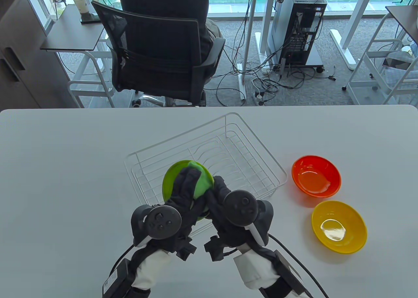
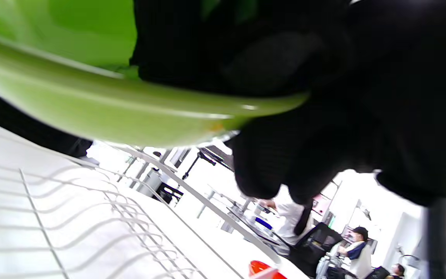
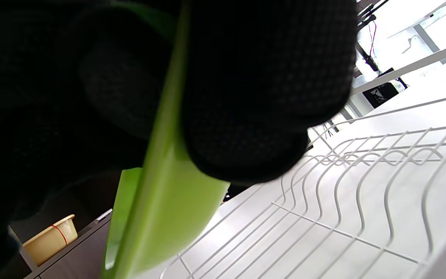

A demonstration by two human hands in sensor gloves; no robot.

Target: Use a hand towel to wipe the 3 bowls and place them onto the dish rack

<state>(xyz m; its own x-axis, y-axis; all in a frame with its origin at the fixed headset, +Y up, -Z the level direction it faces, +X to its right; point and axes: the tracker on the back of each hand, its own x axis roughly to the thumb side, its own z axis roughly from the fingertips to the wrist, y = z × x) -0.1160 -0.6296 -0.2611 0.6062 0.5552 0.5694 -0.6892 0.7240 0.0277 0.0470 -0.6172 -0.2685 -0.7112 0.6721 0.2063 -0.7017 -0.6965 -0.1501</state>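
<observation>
A green bowl is held tilted above the near left corner of the white wire dish rack. My left hand reaches into the bowl, and its fingers hold a light green hand towel against the inside. Gripping the bowl's right rim is my right hand. In the right wrist view the bowl's rim is pinched between gloved fingers, with the rack below. The left wrist view shows the bowl's underside above the rack wires. The red bowl and yellow bowl sit upright on the table, right of the rack.
The rack holds no dishes. Beyond the white table's far edge, a person sits in a black office chair among desks and cables. A beige basin stands on a side cabinet.
</observation>
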